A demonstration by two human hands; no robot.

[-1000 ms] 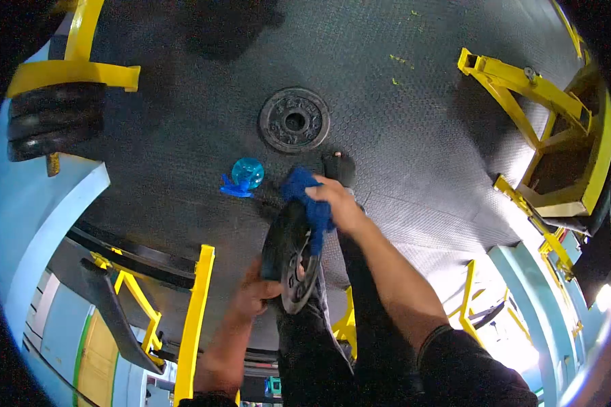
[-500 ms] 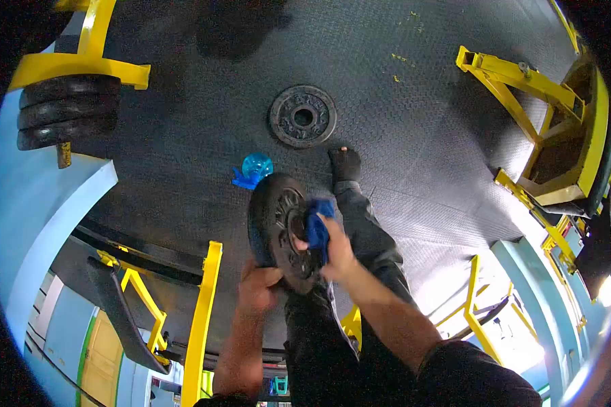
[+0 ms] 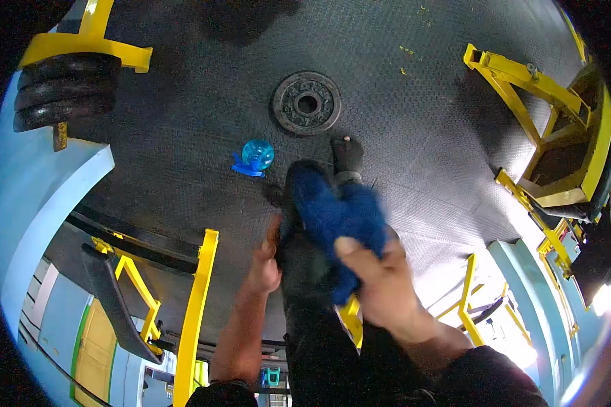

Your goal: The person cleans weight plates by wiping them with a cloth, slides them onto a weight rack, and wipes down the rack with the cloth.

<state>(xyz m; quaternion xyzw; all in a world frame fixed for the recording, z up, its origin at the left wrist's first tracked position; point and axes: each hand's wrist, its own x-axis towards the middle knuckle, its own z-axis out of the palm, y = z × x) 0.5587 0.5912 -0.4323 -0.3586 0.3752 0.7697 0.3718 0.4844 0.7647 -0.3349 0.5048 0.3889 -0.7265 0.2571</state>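
My right hand (image 3: 380,278) is closed around a blue cloth (image 3: 326,210), which is blurred by motion. Behind the cloth a dark weight plate (image 3: 291,193) stands nearly edge-on over my legs, mostly hidden. My left hand (image 3: 267,261) is at the plate's left side with fingers stretched upward; whether they touch it is not clear. A second weight plate (image 3: 290,122) lies flat on the floor ahead. Nearer to me, a clear blue spray bottle (image 3: 256,156) with a blue trigger head lies on the floor.
Black textured matting (image 3: 204,136) covers the floor. My foot (image 3: 347,154) in a dark sock rests right of the plates. A yellow rack (image 3: 81,46) with several stacked plates (image 3: 68,95) stands at left. A yellow-framed machine (image 3: 523,78) is at right, and a yellow post (image 3: 198,312) rises close to my left arm.
The held plate has turned from showing its face to nearly edge-on. My right hand and the cloth have moved right and closer to me. My left fingers have straightened off the plate's lower rim.
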